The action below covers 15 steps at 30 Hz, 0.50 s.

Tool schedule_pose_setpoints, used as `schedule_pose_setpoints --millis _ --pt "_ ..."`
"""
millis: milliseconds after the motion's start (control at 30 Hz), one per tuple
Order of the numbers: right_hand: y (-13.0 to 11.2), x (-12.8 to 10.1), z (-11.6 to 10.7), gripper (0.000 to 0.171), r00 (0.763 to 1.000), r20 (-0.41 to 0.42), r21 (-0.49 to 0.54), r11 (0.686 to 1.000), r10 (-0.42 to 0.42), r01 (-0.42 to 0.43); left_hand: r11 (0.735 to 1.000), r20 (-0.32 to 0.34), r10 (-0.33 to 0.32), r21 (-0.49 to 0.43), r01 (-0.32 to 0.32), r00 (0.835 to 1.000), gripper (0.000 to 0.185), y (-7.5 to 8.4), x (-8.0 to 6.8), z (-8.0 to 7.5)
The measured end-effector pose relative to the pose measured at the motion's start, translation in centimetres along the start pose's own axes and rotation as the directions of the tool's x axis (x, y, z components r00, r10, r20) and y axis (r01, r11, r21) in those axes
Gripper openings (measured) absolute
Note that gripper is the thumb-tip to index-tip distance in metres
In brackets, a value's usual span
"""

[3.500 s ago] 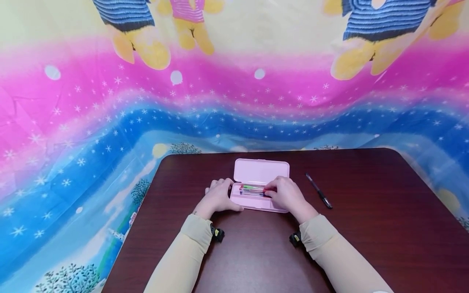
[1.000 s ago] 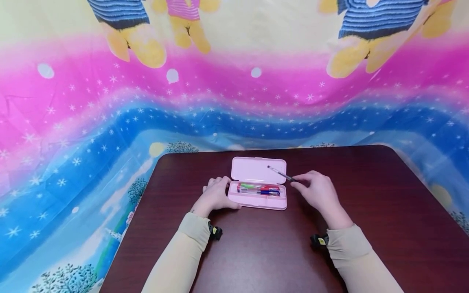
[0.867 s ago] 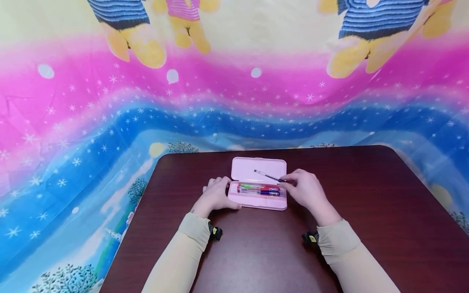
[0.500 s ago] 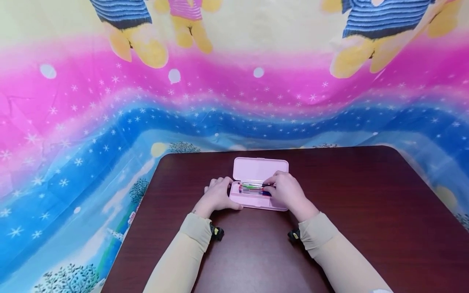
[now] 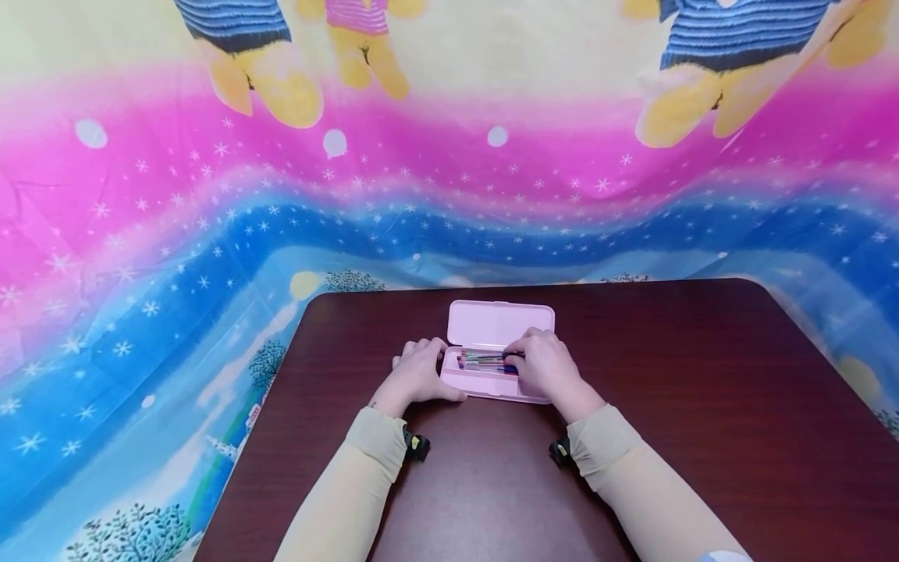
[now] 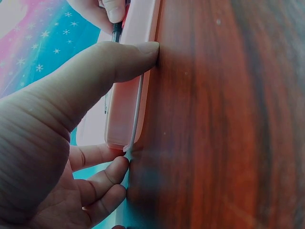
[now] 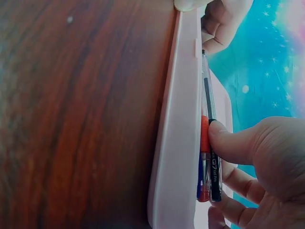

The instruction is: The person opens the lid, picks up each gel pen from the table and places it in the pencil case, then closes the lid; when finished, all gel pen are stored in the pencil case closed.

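Note:
An open pink pencil case [image 5: 500, 324] lies on the dark wooden table [image 5: 702, 390], lid tipped back. Red, green and blue pens [image 5: 477, 363] lie in its tray. My left hand [image 5: 419, 373] holds the case's left end. Its thumb [image 6: 119, 59] presses the front wall of the case [image 6: 125, 109] and its fingers curl round the end. My right hand [image 5: 539, 363] is over the tray's right part. It pinches a black pen [image 7: 209, 109] that lies on the coloured pens, thumb [image 7: 228, 143] on its grip, beside the tray wall [image 7: 178, 119].
A bright cloth [image 5: 211, 234] with pink and blue bands and cartoon bears hangs behind the table and drapes down on its left. Bare table wood extends to the right of the case and in front of both forearms.
My right hand took the black pen from the table on the right, carried it leftward over the lid and lowered it onto the pens in the tray. The left hand stayed put.

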State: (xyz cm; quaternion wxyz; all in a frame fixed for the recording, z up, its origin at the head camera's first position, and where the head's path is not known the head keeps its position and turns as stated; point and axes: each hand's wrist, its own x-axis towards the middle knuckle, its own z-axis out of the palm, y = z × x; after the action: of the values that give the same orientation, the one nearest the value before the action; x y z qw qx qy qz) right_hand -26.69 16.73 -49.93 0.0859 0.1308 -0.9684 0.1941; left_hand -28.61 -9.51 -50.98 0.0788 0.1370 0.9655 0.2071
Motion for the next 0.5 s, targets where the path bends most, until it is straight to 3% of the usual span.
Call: schedule_pose_setpoints --millis 200,500 --pt "-0.07 0.09 0.07 0.013 0.999 0.03 -0.003 1.0 0.022 -0.022 1.0 -0.006 0.007 -0.005 -0.007 1.0 0.09 0.07 -0.11 -0.15" --pt "0.28 -0.09 0.02 0.02 0.999 0.009 0.016 0.999 0.048 -0.048 1.0 -0.001 -0.001 -0.008 0.001 1.0 0.092 0.02 -0.03 -0.04"
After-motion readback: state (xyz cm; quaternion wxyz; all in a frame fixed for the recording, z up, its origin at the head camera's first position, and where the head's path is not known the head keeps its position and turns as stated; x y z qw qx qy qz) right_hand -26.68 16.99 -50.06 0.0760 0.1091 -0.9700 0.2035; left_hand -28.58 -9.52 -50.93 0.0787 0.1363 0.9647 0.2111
